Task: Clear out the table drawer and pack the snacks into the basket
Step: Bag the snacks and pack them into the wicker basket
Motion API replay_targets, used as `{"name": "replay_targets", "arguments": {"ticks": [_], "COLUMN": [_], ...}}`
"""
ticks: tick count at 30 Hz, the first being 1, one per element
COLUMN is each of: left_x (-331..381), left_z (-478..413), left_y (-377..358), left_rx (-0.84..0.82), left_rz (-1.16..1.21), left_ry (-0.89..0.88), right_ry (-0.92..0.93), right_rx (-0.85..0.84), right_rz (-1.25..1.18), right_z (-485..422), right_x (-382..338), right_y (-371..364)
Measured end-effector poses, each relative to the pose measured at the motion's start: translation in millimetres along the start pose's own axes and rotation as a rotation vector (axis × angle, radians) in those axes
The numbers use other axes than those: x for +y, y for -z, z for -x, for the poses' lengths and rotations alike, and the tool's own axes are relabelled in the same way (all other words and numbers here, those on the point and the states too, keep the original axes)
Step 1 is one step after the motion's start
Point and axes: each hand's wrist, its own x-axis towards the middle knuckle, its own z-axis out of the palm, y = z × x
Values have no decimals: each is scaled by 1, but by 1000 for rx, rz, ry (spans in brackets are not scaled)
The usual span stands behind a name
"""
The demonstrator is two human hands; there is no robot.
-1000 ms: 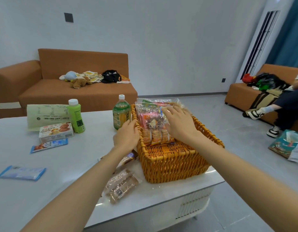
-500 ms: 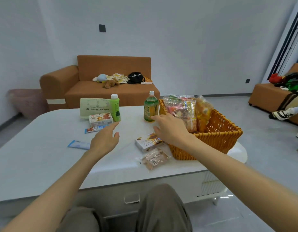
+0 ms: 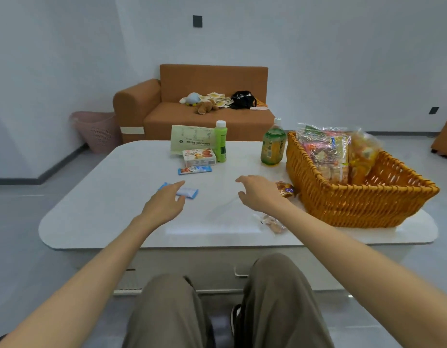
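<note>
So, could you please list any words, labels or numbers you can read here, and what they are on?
None reads clearly.
Biscuit box: print blurred.
Green paper bag: print too small.
Tea bottle label: blurred.
Pink snack bag in the basket: cursive logo, illegible.

My orange woven wicker basket (image 3: 353, 197) sits on the table's right side, upright crinkly snack bags (image 3: 323, 151) packed inside.
</note>
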Motion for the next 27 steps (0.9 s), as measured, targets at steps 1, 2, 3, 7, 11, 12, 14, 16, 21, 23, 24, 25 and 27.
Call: {"name": "replay_targets", "arguments": {"ticks": [1, 2, 3, 7, 11, 12, 14, 16, 21, 23, 24, 25, 27], "left_x": [-7, -13, -19, -38, -60, -66, -77, -89, -112, -115, -116, -117, -117], "left_z": [-7, -15, -23, -59, -101, -112, -131, -147, -168, -175, -177, -179, -181], "left_y": [0, -1, -2, -15, -38, -45, -55, -65, -81, -82, -83, -84, -85], "left_rx": [-11, -22, -35, -82, -149, -167, -207, -233, -134, -113, -110, -107, -116], "left_rz": [3, 5, 6, 6, -40, -73, -137, -175, -158, -209, -232, -243, -235], "left_ry": [9, 18, 25, 49, 49, 46, 47, 41, -25, -50, -61, -71, -71], "right_ry": [-1, -2, 0, 18, 39, 44, 57, 77, 98, 99, 95, 96, 116], "right_rx": [-14, -25, -31, -67, -141, -156, -198, -239, -255, -268, -272, -265, -216], "right_rz": [-14, -26, -35, -44, -51, -51, -43, -35, -83, -67, -58, -56, -65], "right_z": [-7, -15, -23, -68, -127, -144, -176, -207, -273, -287, -290, -291, -286], "right_x": [-3, -6, -8, -16, -26, -28, -33, -36, -33, -33, -33, -33, -32], "right_y": [-4, -8, -12, -32, -62, -70, -87, -102, -131, -142, -147, -152, -157]}}
